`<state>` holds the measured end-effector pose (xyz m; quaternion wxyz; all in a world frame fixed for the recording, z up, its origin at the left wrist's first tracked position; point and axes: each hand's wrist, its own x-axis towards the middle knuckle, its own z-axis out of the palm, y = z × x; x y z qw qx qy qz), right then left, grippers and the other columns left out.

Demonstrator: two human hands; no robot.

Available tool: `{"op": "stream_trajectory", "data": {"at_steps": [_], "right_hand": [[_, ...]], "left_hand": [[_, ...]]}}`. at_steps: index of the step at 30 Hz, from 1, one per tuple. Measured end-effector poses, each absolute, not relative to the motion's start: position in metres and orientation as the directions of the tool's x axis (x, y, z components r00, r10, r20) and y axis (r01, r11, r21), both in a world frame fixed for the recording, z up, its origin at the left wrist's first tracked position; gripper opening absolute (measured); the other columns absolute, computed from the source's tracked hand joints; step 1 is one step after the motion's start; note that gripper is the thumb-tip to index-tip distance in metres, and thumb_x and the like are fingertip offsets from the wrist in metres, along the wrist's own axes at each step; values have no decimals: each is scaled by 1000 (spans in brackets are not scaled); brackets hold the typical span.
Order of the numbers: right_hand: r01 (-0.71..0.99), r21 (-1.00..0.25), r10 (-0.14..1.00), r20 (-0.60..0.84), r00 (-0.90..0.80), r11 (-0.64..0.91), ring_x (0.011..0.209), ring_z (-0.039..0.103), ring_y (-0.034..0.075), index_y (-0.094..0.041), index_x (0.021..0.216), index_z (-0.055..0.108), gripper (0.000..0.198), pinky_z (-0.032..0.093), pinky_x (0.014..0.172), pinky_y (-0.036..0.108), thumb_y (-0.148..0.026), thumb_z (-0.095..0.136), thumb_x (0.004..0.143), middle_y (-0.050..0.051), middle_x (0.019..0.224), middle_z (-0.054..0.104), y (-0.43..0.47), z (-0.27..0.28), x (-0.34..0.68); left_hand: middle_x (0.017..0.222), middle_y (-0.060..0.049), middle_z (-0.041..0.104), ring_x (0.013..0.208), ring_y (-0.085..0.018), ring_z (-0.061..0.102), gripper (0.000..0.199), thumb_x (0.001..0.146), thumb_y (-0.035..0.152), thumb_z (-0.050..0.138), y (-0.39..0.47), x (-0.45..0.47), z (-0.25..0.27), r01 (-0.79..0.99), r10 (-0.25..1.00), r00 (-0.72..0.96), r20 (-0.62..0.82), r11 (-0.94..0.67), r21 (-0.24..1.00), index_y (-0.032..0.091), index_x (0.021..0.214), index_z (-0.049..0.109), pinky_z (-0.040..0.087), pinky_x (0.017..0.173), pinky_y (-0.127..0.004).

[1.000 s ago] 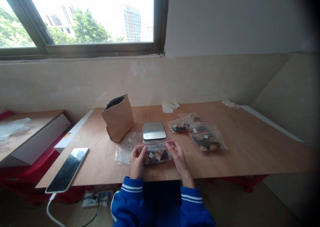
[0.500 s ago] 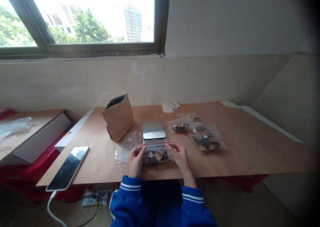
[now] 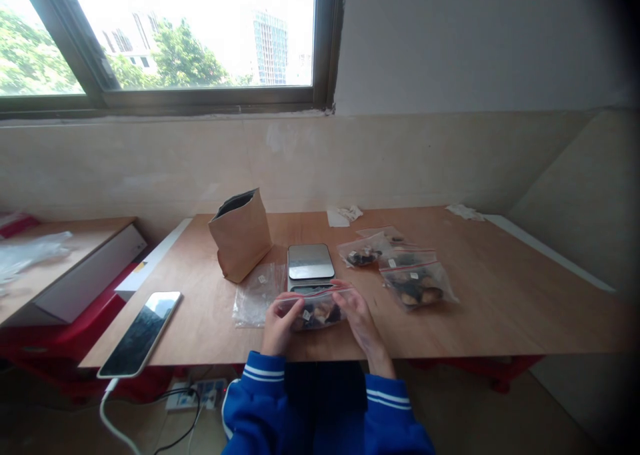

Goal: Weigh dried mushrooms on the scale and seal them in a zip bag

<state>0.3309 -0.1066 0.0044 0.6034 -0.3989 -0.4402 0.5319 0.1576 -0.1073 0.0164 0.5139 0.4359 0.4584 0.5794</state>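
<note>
Zip bag point(image 3: 316, 308) of dark and tan pieces sits at the near edge of the wooden table point(image 3: 500, 308), just in front of the small scale point(image 3: 310, 263). The left hand point(image 3: 278, 325) and right hand point(image 3: 359, 315) pinch its two ends. An empty clear bag point(image 3: 255, 293) lies beside it; a brown paper bag point(image 3: 241, 235) stands behind.

A wide window point(image 3: 165, 38) with a dark frame fills the upper left, bright daylight coming through it, with green trees and tall buildings outside. Below it runs a beige tiled wall point(image 3: 350, 158), and above right a plain white wall point(image 3: 475, 41). A wooden tabletop point(image 3: 500, 308) stands against the tiles. To the left sits a lower wooden bench point(image 3: 65, 255) over red cloth point(image 3: 50, 361). A power strip point(image 3: 197, 396) with cables lies on the floor.
</note>
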Motion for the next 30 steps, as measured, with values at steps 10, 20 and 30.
{"op": "stream_trajectory", "data": {"at_steps": [10,20,30], "right_hand": [[-117,-973,977,187,104,199,79,63,18,-19,82,66,22,49,74,28,-38,70,73,1,79,67,-104,1,334],[-262,-956,991,125,53,135,82,62,18,-21,89,66,23,48,75,27,-38,70,74,0,85,67,-105,-2,332],[-291,-954,981,121,-154,72,88,64,19,-20,95,69,25,49,80,30,-37,69,76,4,92,70,-108,1,335]], "left_hand": [[73,-2,66,74,-16,61,20,67,33,75,-109,158,23,-155,994,-92,63,-77,985,14,74,71,47,70,-24],[75,-2,68,74,-16,62,23,66,34,76,-109,156,16,-172,997,-68,41,-52,984,15,78,71,48,69,-24],[79,-4,70,76,-16,64,22,69,34,75,-108,154,13,-132,999,-16,44,-46,990,14,78,72,50,68,-23]]}}
